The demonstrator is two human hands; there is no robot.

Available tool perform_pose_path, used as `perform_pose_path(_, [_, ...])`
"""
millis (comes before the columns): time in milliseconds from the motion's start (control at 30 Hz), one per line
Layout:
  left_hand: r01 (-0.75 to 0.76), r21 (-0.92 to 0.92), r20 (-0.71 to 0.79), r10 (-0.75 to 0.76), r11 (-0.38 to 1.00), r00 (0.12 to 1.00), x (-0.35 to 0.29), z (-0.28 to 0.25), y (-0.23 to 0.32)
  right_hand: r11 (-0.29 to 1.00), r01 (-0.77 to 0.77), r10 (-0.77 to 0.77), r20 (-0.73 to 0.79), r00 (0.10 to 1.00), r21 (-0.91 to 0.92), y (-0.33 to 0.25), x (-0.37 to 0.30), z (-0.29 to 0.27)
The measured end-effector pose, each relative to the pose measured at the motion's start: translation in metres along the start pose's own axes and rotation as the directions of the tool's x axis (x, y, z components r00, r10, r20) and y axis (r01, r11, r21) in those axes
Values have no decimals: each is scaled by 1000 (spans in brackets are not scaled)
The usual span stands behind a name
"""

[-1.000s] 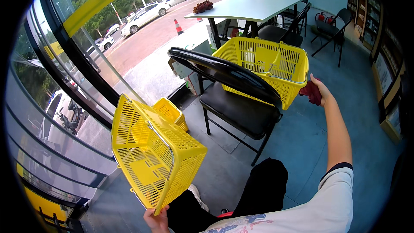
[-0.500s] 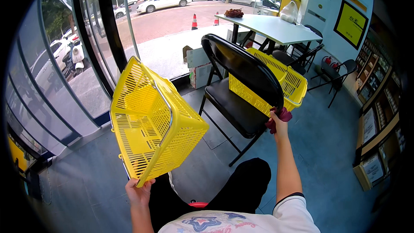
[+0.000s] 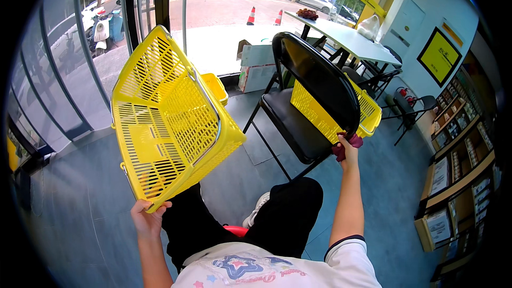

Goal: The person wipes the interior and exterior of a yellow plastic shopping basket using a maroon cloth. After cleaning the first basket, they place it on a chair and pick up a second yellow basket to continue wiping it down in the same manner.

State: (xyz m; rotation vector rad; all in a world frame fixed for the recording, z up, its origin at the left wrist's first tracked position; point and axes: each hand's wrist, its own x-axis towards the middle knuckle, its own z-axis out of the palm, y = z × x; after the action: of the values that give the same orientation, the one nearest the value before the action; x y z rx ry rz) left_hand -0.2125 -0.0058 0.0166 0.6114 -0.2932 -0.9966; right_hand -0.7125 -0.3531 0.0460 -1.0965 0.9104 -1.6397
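My left hand [image 3: 149,218] grips the near lower corner of a yellow plastic shopping basket [image 3: 173,176]. The basket is tilted on its side, its slotted inside turned to the left, with a metal handle [image 3: 212,108] lying over its rim. At the right, my right hand [image 3: 347,152] is closed around a maroon cloth [image 3: 340,151] at the lower end of a black folding chair's backrest [image 3: 314,74]; whether the cloth presses on the frame is hard to tell. Another yellow basket [image 3: 312,108] stands behind that backrest, partly hidden by it.
Behind the held basket a further yellow basket [image 3: 216,88] peeks out. Cardboard boxes [image 3: 256,66] stand by the glass front. A white table [image 3: 352,40] holds dark red fruit [image 3: 307,14] and a plastic bag [image 3: 369,28]. Shelves [image 3: 464,165] line the right wall.
The held basket has shifted left and a little up in view, uncovering another yellow basket behind it. The view has turned slightly. My right hand still holds the cloth by the chair.
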Motion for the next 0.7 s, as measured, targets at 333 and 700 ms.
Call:
perform_pose_path(333, [-19, 12, 11, 19, 1000, 1000, 2, 19, 11, 945, -182, 212, -87, 973, 272, 42, -75, -29])
perform_pose_path(700, [-34, 180, -106, 54, 983, 993, 30, 2, 16, 360, -467, 857, -89, 507, 807, 185, -211, -49])
